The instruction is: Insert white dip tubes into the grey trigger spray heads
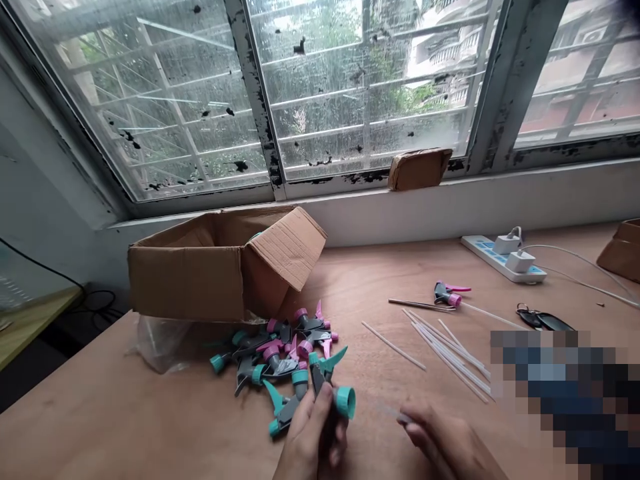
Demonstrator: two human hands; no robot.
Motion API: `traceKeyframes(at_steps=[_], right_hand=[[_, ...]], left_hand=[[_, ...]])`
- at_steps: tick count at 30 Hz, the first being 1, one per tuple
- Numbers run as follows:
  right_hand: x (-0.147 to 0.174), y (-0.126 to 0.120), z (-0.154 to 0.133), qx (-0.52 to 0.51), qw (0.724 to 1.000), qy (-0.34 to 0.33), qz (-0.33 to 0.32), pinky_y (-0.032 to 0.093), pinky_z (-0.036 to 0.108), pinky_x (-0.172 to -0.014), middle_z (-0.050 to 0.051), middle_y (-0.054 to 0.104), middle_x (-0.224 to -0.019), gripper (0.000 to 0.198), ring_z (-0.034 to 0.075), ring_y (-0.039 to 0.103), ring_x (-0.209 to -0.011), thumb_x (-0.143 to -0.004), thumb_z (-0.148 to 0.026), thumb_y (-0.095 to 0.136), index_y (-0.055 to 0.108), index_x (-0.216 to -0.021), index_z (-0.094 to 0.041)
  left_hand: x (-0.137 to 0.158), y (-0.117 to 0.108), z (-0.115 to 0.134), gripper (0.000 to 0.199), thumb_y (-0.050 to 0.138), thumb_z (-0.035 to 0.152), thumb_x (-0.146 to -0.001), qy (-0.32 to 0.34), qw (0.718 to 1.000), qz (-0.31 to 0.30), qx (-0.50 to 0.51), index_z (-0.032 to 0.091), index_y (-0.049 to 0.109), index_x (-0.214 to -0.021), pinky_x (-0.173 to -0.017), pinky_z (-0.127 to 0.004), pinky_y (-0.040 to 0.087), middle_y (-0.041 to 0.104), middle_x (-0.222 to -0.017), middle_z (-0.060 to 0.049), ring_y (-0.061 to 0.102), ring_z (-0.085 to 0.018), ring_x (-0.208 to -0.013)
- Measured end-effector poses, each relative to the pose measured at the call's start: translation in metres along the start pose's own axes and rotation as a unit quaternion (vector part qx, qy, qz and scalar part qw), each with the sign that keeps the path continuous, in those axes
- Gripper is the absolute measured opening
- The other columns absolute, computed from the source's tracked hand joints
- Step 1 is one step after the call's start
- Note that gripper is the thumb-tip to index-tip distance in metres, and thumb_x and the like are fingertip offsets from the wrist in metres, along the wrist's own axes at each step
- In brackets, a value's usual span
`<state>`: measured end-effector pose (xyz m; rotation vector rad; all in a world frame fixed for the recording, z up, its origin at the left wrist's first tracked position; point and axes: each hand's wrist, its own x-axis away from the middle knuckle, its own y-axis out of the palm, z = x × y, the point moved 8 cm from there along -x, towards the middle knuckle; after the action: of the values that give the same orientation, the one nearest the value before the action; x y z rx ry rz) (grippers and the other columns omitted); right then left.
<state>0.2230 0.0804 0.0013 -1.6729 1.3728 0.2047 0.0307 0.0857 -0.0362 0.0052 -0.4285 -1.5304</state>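
Observation:
My left hand (315, 430) is closed around a grey trigger sprayer head with a teal trigger and a teal collar (346, 403), whose opening faces right. To its right, my right hand (440, 433) pinches a thin pale tube (387, 408), which is blurred and points toward the collar without touching it. More sprayer heads (273, 353), grey with pink or teal parts, lie piled beside and behind my left hand. Several thin white tubes (450, 353) are spread on the table beyond my right hand. One pink and grey sprayer head (447, 294) has a tube attached.
An open cardboard box (185, 283) stands on the wooden table (200, 427) at the back left, with a clear plastic bag (163, 343) under it. A metal tool (420, 305), a power strip (483, 252) with plugs and cords, and dark keys (545, 319) lie farther right.

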Motion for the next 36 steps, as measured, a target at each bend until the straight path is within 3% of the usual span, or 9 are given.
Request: traceKeyframes(at_steps=[2, 5, 8, 15, 23, 36], right_hand=[[-0.004, -0.001, -0.009, 0.009, 0.999, -0.036, -0.001, 0.054, 0.017, -0.056, 0.001, 0.072, -0.073, 0.03, 0.013, 0.071, -0.059, -0.11, -0.033, 0.039, 0.064, -0.097, -0.023], [-0.006, -0.005, -0.021, 0.016, 0.998, -0.067, 0.007, 0.058, 0.02, -0.063, 0.006, 0.078, -0.084, 0.024, 0.017, 0.076, -0.07, -0.108, -0.025, 0.044, 0.068, -0.108, -0.019], [-0.005, -0.007, -0.022, 0.016, 0.999, -0.051, -0.001, 0.061, 0.022, -0.068, 0.008, 0.08, -0.09, 0.023, 0.019, 0.078, -0.075, -0.107, -0.022, 0.048, 0.069, -0.112, -0.018], [0.001, -0.008, -0.016, 0.032, 0.999, -0.021, -0.028, 0.062, 0.026, -0.071, 0.01, 0.081, -0.097, 0.025, 0.02, 0.079, -0.079, -0.107, -0.023, 0.049, 0.073, -0.112, -0.017], [-0.001, -0.005, -0.017, 0.063, 0.996, -0.031, -0.059, 0.054, 0.024, -0.059, 0.008, 0.079, -0.088, 0.028, 0.017, 0.075, -0.07, -0.109, -0.025, 0.046, 0.072, -0.113, -0.017], [-0.001, -0.002, -0.014, 0.082, 0.994, -0.017, -0.065, 0.059, 0.025, -0.067, 0.011, 0.08, -0.094, 0.031, 0.02, 0.077, -0.077, -0.108, -0.027, 0.045, 0.074, -0.11, -0.017]], left_hand=[[0.003, 0.003, 0.005, 0.054, 0.068, 0.07, -0.083, 0.009, 1.0, -0.009, -0.007, 0.017, 0.058, -0.087, -0.045, -0.018, 0.028, 0.053, -0.057, 0.006, 0.039, -0.006, -0.045], [0.006, 0.01, 0.008, 0.049, 0.063, 0.066, -0.09, 0.011, 0.998, -0.043, -0.035, 0.017, 0.057, -0.086, -0.045, -0.019, 0.029, 0.053, -0.055, 0.005, 0.039, -0.007, -0.045], [0.007, 0.015, 0.01, 0.047, 0.057, 0.064, -0.095, 0.021, 0.996, -0.072, -0.047, 0.018, 0.054, -0.085, -0.045, -0.019, 0.03, 0.054, -0.054, 0.005, 0.04, -0.007, -0.044], [0.006, 0.015, 0.013, 0.04, 0.052, 0.056, -0.1, 0.038, 0.996, -0.072, -0.028, 0.019, 0.052, -0.086, -0.045, -0.02, 0.037, 0.058, -0.059, 0.004, 0.045, -0.008, -0.044], [0.007, 0.02, 0.015, 0.042, 0.054, 0.058, -0.099, 0.042, 0.994, -0.096, -0.04, 0.018, 0.054, -0.086, -0.047, -0.021, 0.04, 0.061, -0.061, 0.003, 0.049, -0.009, -0.045], [0.007, 0.016, 0.015, 0.04, 0.062, 0.057, -0.094, 0.058, 0.995, -0.072, -0.047, 0.018, 0.054, -0.089, -0.05, -0.023, 0.043, 0.066, -0.069, 0.001, 0.054, -0.01, -0.049]])
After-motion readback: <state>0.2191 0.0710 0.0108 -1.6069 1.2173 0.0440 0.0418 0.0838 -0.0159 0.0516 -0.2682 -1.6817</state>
